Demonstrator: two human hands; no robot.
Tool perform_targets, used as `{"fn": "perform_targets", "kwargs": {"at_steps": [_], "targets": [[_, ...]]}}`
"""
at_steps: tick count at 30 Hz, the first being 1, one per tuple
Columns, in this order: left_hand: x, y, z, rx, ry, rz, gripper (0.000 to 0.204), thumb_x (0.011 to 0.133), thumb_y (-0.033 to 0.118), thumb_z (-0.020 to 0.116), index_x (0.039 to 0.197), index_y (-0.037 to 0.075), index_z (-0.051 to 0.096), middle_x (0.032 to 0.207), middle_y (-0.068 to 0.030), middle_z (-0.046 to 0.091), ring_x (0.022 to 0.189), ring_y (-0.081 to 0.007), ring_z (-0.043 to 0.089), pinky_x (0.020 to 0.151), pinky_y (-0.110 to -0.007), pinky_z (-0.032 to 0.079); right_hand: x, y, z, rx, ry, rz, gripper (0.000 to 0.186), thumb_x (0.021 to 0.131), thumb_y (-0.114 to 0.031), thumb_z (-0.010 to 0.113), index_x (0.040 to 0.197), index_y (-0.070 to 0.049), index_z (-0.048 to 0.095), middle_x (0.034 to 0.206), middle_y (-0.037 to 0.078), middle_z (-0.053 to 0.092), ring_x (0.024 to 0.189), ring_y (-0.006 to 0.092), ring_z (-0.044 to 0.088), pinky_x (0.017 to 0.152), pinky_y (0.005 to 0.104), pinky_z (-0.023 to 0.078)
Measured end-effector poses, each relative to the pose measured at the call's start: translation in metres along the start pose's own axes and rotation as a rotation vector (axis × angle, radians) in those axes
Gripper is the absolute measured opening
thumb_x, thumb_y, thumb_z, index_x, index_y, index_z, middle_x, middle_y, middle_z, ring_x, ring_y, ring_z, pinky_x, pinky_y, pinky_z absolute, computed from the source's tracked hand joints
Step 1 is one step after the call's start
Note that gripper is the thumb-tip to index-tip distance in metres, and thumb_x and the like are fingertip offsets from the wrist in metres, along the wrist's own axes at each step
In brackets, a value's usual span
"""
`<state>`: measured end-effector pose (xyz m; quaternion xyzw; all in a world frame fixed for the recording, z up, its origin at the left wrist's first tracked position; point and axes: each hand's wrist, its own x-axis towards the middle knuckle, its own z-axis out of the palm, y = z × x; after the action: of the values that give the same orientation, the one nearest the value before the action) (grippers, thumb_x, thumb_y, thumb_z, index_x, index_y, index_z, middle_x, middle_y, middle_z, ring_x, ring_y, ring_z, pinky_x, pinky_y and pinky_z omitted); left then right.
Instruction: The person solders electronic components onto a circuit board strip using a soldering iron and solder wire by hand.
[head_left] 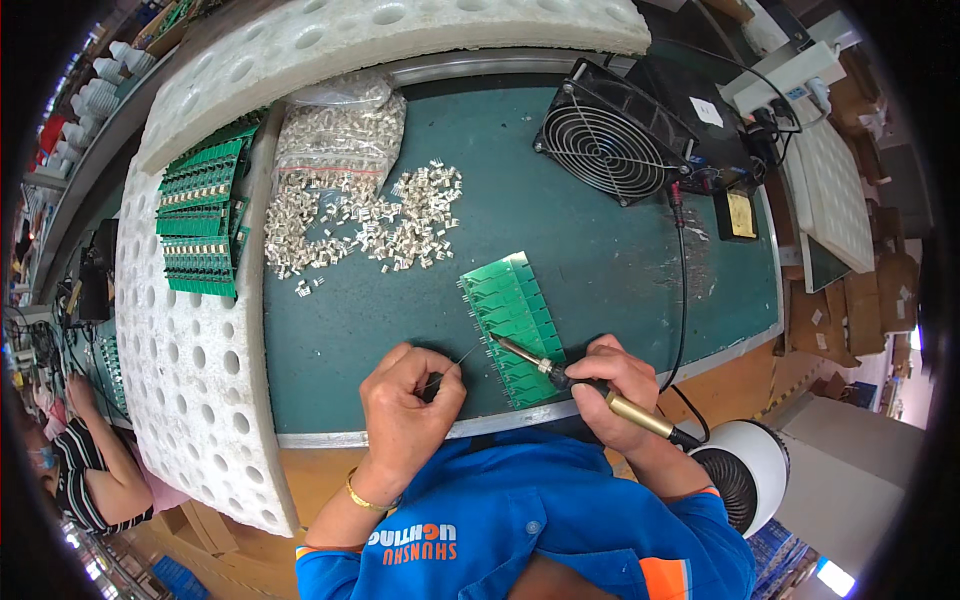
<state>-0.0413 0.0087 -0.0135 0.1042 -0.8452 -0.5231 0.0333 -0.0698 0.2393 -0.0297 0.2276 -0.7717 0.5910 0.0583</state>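
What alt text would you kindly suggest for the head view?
A person's right hand holds a soldering iron with its tip over a green circuit board; the left hand pinches thin wire. Beyond lie small pale components and a black fan.

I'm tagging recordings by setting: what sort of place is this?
Probably an electronics assembly workshop: the right hand holds a gold-handled soldering iron over a green rectangular circuit panel, and small whitish components lie heaped on the dark green bench.

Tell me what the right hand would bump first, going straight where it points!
Probably the green rectangular circuit board, where its black-and-gold soldering iron points; depth is hard to judge.
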Motion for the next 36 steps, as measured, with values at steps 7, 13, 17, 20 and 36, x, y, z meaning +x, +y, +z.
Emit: {"fn": "perform_targets", "kwargs": {"at_steps": [7,13,17,20,36], "targets": [[0.0016,-0.0002,0.0022,0.006,0.011,0.007,0.006,0.074,0.001,0.069,0.072,0.000,0.064,0.062,-0.0019,0.045,0.056,-0.0099,0.040,0.051,-0.027,0.031,0.0034,-0.0043,-0.0013,-0.005,-0.019,0.065,0.022,0.071,0.001,0.072,0.091,-0.004,0.066,0.072,0.007,0.064,0.062,0.0209,0.055,0.062,0.0324,0.045],[0.0025,-0.0014,0.0038,0.019,0.007,0.020,0.005,0.074,0.001,0.069,0.072,0.001,0.064,0.061,-0.0018,0.045,0.055,-0.0096,0.040,0.051,-0.027,0.031,0.0034,-0.0044,-0.0003,-0.011,-0.008,0.058,0.022,0.071,0.000,0.072,0.092,-0.004,0.066,0.072,0.007,0.064,0.061,0.0207,0.055,0.062,0.0323,0.046],[0.0016,-0.0012,0.0042,0.018,0.004,0.019,0.005,0.074,0.001,0.069,0.072,0.001,0.065,0.061,-0.0017,0.045,0.055,-0.0095,0.040,0.051,-0.027,0.030,0.0008,-0.0038,-0.0010,-0.014,-0.007,0.059,0.021,0.071,-0.001,0.073,0.091,-0.004,0.066,0.071,0.007,0.064,0.061,0.0208,0.055,0.062,0.0325,0.046],[-0.0004,-0.0015,0.0036,0.035,-0.004,0.023,0.005,0.074,0.001,0.069,0.072,0.000,0.065,0.062,-0.0015,0.045,0.055,-0.0092,0.040,0.051,-0.027,0.030,-0.0007,-0.0028,-0.0013,-0.013,-0.002,0.035,0.020,0.071,-0.002,0.072,0.090,-0.004,0.066,0.070,0.007,0.064,0.061,0.0212,0.055,0.062,0.0328,0.045],[-0.0036,-0.0013,0.0043,0.039,0.012,0.010,0.004,0.075,0.001,0.069,0.072,0.001,0.065,0.062,0.0001,0.044,0.056,-0.0085,0.038,0.051,-0.026,0.030,-0.0014,0.0014,-0.0020,0.022,0.022,-0.028,0.018,0.075,-0.005,0.072,0.092,-0.003,0.066,0.071,0.008,0.065,0.058,0.0216,0.057,0.065,0.0349,0.046]]}}
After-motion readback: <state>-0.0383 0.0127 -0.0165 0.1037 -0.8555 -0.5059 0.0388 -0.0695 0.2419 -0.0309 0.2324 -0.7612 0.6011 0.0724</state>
